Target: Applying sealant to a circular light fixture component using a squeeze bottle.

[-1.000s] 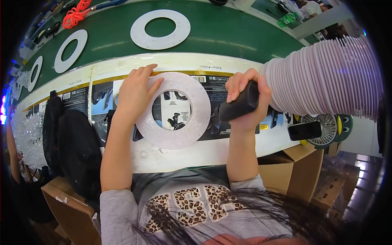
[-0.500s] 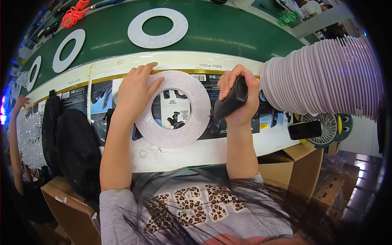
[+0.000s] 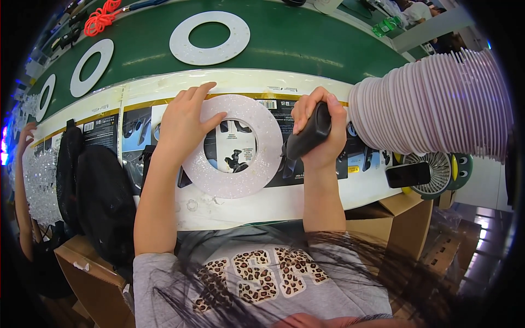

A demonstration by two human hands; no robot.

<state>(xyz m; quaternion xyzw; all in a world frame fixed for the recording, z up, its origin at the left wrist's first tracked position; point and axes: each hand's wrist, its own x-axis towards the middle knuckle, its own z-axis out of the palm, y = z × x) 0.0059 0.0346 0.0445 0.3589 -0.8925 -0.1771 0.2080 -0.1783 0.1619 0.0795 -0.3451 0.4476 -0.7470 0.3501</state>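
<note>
A flat white speckled ring [image 3: 266, 158] lies in front of me on printed sheets, whose pictures show through its hole. My left hand [image 3: 188, 123] rests on the ring's upper left edge, fingers stretched out and thumb reaching toward the hole. To the right of the ring, my right hand [image 3: 331, 128] is wrapped round a tool with a bulky black handle [image 3: 310, 134]. The handle's narrow lower end points at the ring's right edge. Whether it touches the ring I cannot tell, and the tool's exact kind does not show.
A long stack of similar rings [image 3: 426, 104] leans at the right, above a phone [image 3: 409, 174] and a small fan [image 3: 440, 164]. Several rings lie on the green surface [image 3: 295, 41] beyond. At left are a black bag [image 3: 101, 186], clear plastic pieces [image 3: 41, 186] and another person's hand [image 3: 25, 134].
My left thumb has shifted up and to the right on the ring, and its fingers have moved slightly right. The far ring on the green surface has slid a little left.
</note>
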